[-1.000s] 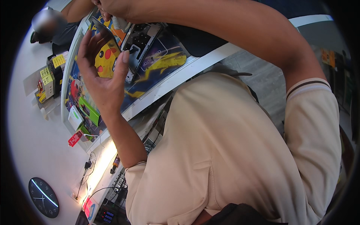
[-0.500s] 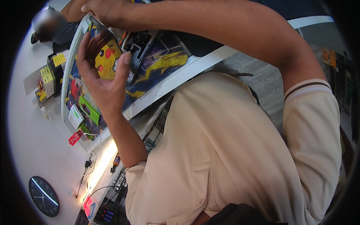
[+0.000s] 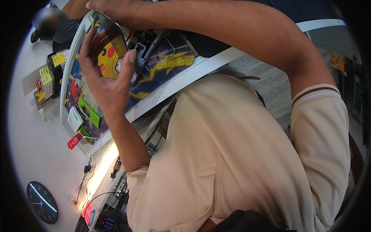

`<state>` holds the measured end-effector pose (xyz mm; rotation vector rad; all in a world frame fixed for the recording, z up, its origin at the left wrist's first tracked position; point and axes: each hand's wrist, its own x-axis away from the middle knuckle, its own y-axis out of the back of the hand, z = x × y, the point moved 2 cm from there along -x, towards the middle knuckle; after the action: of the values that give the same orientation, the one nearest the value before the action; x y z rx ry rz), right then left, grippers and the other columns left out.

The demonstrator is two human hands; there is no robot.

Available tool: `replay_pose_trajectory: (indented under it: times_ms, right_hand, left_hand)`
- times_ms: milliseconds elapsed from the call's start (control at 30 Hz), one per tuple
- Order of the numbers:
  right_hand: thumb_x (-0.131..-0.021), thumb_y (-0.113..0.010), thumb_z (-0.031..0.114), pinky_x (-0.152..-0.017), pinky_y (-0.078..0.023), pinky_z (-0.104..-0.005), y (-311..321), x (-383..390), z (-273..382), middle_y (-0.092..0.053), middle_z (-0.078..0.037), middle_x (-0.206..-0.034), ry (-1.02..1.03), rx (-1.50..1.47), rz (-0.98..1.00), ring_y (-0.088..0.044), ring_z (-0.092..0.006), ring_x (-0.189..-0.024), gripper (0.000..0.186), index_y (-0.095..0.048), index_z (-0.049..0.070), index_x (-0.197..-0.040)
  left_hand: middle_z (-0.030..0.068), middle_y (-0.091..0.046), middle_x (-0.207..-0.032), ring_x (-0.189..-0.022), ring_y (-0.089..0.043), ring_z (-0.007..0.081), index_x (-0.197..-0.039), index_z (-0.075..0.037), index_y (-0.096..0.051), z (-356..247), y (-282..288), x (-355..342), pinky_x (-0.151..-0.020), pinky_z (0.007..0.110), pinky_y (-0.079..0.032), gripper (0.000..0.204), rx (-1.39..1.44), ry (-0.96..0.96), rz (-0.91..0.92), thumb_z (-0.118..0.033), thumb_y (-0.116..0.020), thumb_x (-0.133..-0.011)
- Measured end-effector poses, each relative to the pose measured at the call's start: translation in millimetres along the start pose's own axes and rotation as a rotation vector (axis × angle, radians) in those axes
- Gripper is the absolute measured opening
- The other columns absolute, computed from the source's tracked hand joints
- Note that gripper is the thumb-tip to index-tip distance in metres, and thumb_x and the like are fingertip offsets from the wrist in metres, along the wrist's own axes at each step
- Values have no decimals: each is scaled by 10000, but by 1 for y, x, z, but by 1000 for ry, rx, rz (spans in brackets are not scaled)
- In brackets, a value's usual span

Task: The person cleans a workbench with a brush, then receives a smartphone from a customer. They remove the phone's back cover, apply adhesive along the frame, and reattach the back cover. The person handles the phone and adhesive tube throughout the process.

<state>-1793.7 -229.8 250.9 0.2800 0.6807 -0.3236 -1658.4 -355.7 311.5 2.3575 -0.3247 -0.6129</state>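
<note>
A thin, glossy phone panel (image 3: pixel 114 28) is tilted above a printed mat (image 3: pixel 162 62) with a yellow cartoon figure. Around its lower part curve the fingers and thumb of my left hand (image 3: pixel 108 87), gripping it by the edges. My right hand (image 3: pixel 121 12) reaches across to the panel's upper edge. Its fingers are closed, and the frame's top edge cuts them off, so what they hold is hidden. Beside my left thumb lies an opened phone body (image 3: pixel 146 48), with dark inner parts showing.
A green stand (image 3: pixel 89 112) and a white box (image 3: pixel 75 118) are at the mat's left end. Cables and a lit power unit (image 3: pixel 108 222) lie lower left. Another person (image 3: pixel 67 33) sits beyond the desk's white rim (image 3: pixel 73 58). A wall clock (image 3: pixel 41 203) hangs at left.
The view has shifted a little. My right hand has moved slightly upward along with the panel's top edge. My left hand keeps the same grip.
</note>
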Motion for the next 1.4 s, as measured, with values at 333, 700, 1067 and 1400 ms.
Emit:
replay_pose_trajectory:
  times_ms: [333,700,1067,1400]
  right_hand:
    - [-901,-525,81,-806,-529,-515,7,-6,-13,-687,-251,-891,202,152,-79,-687,-426,-900,160,-655,13,-837]
    - [-909,-525,98,-808,-533,-502,23,-13,-19,-692,-249,-897,164,178,-93,-685,-418,-877,188,-668,20,-814]
    - [-925,-513,105,-831,-542,-491,36,-18,-21,-701,-245,-908,193,235,-90,-702,-409,-908,200,-689,21,-882]
    - [-943,-484,120,-846,-540,-491,40,-19,-25,-708,-247,-912,192,207,-117,-705,-413,-914,237,-687,6,-899]
  left_hand:
    - [147,-626,-1358,-1266,-594,252,-1493,-46,-462,-1,-3,-2,-1125,384,-434,794,20,27,8,-150,-864,-816]
    - [150,-617,-1369,-1272,-590,239,-1496,-37,-457,0,-4,-3,-1121,370,-444,795,19,42,19,-160,-859,-822]
    - [152,-620,-1364,-1269,-593,240,-1493,-46,-475,-1,-5,-4,-1122,376,-443,768,-17,40,13,-136,-847,-827]
    - [153,-624,-1362,-1265,-596,246,-1492,-38,-473,1,-4,-4,-1122,379,-438,771,-32,17,19,-143,-848,-826]
